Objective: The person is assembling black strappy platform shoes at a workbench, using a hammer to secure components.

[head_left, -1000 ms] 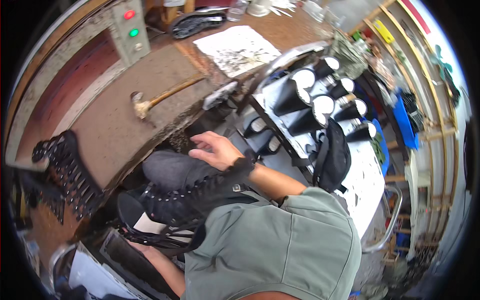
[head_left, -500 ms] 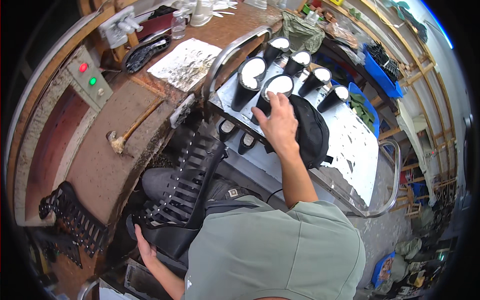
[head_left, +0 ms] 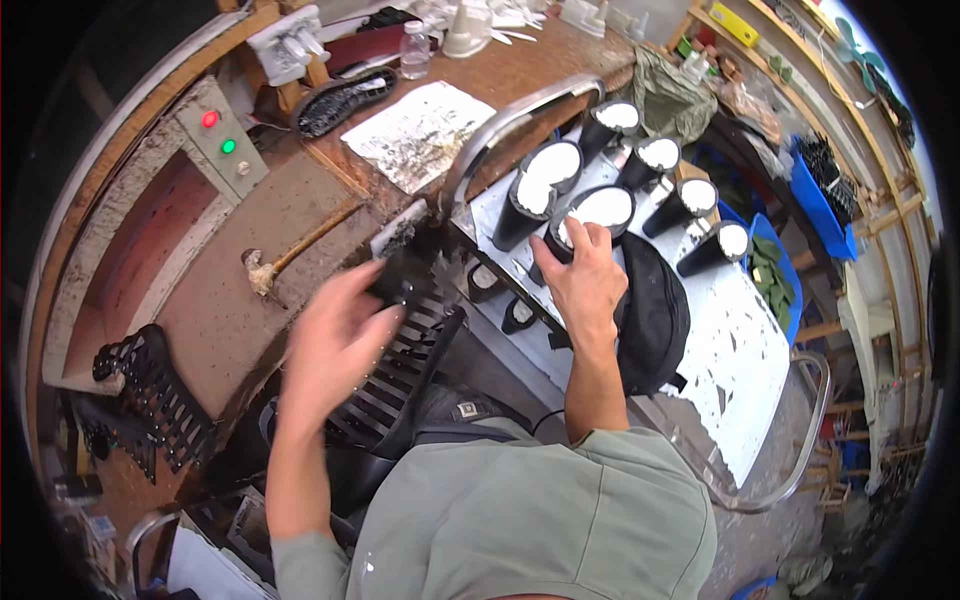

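Observation:
On my lap lies a tall black boot upper cut into straps with metal studs. Above it my left hand is blurred by motion, its thumb and fingers apart and nothing visible in them. My right hand reaches to the cart, its fingers bent over the near end of a black shoe form with a white top. The fingertips touch that end and the thumb lies along its side. A similar white-topped black form stands to its left, and a black bag sits beside my right wrist.
The metal cart holds several more white-topped black forms. On the bench at left lie a hammer, a stained white sheet, a black sole and another strappy upper. A control box has red and green lights.
My left hand has left the boot's lower end and moved up and forward over its straps. My right hand stays at the same form, fingers more bent. The whole view has shifted slightly.

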